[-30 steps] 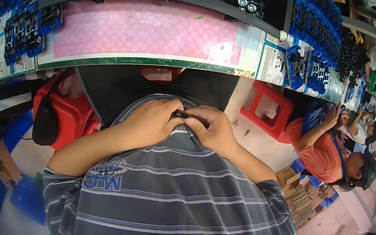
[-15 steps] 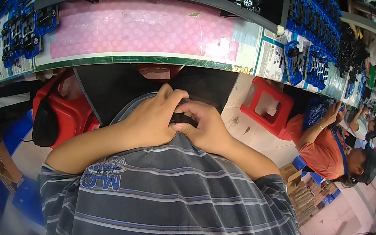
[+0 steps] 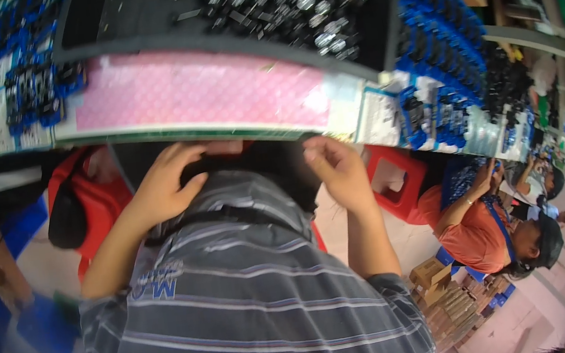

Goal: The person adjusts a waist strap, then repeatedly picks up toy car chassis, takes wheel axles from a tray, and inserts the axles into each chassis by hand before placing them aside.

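- Workbench [image 3: 198,87]: we locate it across the upper frame.
- Left hand [image 3: 168,185]: open, thumb spread, left of centre, near the bench's front edge.
- Right hand [image 3: 343,171]: fingers curled, right of centre; we cannot tell whether it grips anything.
- Black tray [image 3: 144,15]: top of frame, holding blurred black-and-silver parts [image 3: 305,3].

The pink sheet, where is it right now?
In the head view, the pink sheet lies on the table left of upper centre, between the dark tray beyond it and the table's green front edge, ahead of the left hand.
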Available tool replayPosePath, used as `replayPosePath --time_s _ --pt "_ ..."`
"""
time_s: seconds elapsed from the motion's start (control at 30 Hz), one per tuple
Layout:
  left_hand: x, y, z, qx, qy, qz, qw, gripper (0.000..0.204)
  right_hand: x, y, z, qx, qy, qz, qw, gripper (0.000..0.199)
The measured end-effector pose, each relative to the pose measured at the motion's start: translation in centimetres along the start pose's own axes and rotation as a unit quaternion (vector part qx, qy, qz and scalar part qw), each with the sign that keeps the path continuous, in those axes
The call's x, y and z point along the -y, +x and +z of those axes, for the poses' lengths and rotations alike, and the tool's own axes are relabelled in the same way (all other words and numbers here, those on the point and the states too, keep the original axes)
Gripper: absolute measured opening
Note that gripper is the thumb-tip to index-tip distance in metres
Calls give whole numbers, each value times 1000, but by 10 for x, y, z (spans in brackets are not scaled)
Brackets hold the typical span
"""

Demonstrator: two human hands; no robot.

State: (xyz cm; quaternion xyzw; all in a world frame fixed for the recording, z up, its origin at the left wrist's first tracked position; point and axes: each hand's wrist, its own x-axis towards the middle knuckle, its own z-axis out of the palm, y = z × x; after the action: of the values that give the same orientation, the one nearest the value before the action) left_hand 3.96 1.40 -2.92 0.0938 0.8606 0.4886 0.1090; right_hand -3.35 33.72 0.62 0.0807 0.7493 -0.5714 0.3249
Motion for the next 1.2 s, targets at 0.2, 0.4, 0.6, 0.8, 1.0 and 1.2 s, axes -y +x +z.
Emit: replayPosePath --time_s 0.2,0.4,0.6,0.8,1.0,1.2 --pt "49 -20 19 -28 -108 -173 979 25 40 2 -48 -69 -137 -169 974 10" --pt "36 1 26 -45 -122 -127 983 23 86 44 -109 -299 -255 -158 906 26" --pt "18 -9 14 -69 -127 -117 983 21 54 26 -136 -340 -465 -217 788 55" --pt "12 -6 18 -57 -266 -140 952 18 19 9 -131 -352 -431 -128 821 62" --pt "-32 42 41 45 -413 7 910 42 69 -24 -33 -323 -304 -221 868 62" --pt "-55 57 49 42 -632 -82 769 34 100 1 11 -185 -241 -392 868 38"
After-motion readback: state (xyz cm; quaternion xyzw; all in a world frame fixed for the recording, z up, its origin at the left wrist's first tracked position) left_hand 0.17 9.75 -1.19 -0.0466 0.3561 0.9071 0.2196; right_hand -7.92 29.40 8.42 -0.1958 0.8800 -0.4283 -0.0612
